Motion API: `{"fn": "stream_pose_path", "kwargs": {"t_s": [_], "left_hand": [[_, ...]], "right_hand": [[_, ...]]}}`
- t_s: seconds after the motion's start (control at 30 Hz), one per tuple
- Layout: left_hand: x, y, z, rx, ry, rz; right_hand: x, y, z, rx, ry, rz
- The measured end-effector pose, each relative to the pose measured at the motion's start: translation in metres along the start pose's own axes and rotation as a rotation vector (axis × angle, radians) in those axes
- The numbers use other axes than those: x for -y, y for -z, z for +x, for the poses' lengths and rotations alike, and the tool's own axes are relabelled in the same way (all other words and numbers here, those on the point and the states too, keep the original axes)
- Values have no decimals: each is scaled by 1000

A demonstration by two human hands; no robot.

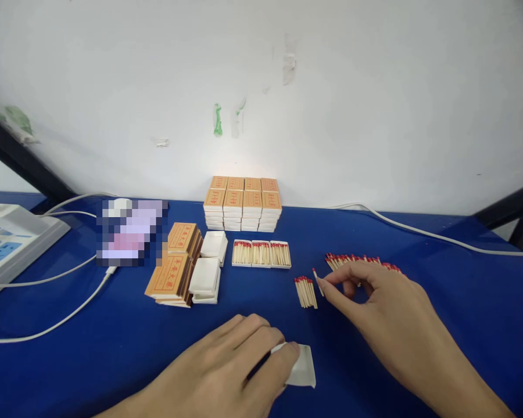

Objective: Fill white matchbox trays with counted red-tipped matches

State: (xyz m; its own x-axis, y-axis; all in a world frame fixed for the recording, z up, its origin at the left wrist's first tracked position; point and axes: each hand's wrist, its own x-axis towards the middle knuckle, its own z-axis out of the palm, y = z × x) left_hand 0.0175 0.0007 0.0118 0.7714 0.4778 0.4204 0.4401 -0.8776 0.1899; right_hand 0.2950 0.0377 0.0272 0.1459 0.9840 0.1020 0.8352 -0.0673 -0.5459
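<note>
My left hand (233,366) is closed on a small white matchbox tray (305,367) near the front of the table, its thumb lying over the tray's left part. No matches show in the visible part of that tray. My right hand (387,316) pinches a red-headed match (315,274) between thumb and index finger. Just left of it lies a small row of matches (305,292), heads pointing away from me. A larger pile of loose matches (353,259) is partly hidden behind my right hand. Three trays filled with matches (261,254) sit side by side farther back.
Stacked orange matchboxes (243,200) stand against the wall. Flat orange sleeves (169,276) and white trays (204,276) are piled at left. A blurred-out flat object (133,232), a charging cable (82,310) and a power strip (9,249) occupy the far left. Another cable (418,232) runs along the back right.
</note>
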Motion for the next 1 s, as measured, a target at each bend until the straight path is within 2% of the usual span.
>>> {"fn": "stream_pose_path", "kwargs": {"t_s": [0.13, 0.4, 0.53, 0.67, 0.87, 1.0], "left_hand": [[0, 1, 2, 2, -1, -2], [0, -1, 2, -10, -3, 5], [0, -2, 1, -2, -2, 1], [-1, 2, 0, 21, 9, -7], [-3, 8, 1, 93, 12, 29], [-2, 2, 1, 63, 3, 3]], "right_hand": [[10, 0, -2, 87, -27, 124], [13, 2, 0, 90, -29, 121], [1, 5, 5, -48, -45, -8], [-11, 0, 4, -177, 46, -215], [-15, -10, -2, -224, 178, -391], [-15, -11, -3, -268, 208, -426]]}}
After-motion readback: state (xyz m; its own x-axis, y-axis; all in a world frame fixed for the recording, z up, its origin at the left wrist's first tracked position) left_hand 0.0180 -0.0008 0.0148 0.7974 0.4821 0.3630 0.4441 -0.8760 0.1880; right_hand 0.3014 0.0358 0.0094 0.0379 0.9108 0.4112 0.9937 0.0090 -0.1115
